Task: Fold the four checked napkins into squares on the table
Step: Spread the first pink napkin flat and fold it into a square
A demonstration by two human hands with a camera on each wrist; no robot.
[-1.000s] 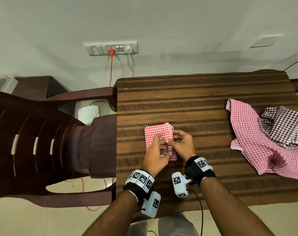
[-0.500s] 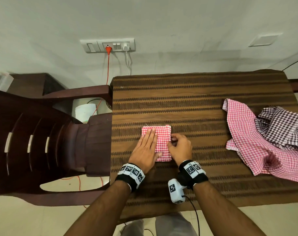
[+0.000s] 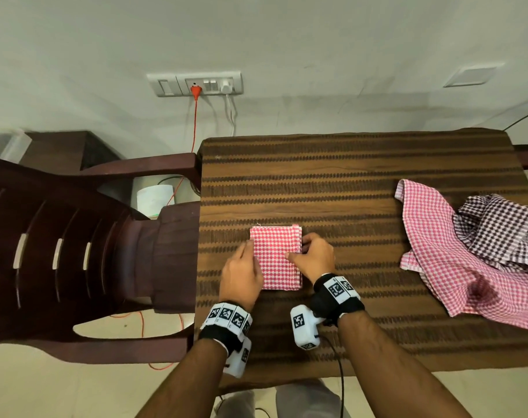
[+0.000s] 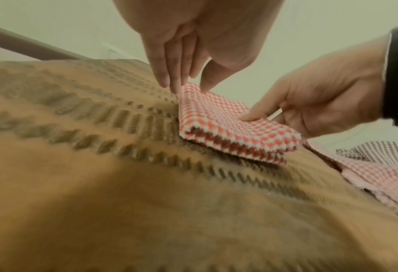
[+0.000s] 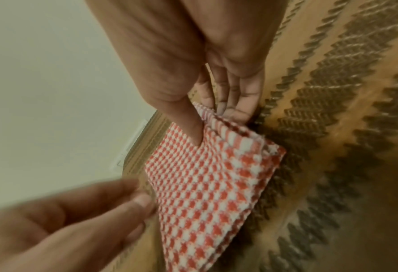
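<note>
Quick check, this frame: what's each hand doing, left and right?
Left hand: pinching the left edge of the folded napkin.
Right hand: pinching its right edge, thumb on top.

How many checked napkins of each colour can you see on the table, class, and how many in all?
Red-and-white, folded: 1
Red-and-white, unfolded: 1
Dark-and-white, unfolded: 1
Total in view: 3; any fourth napkin is not visible.
</note>
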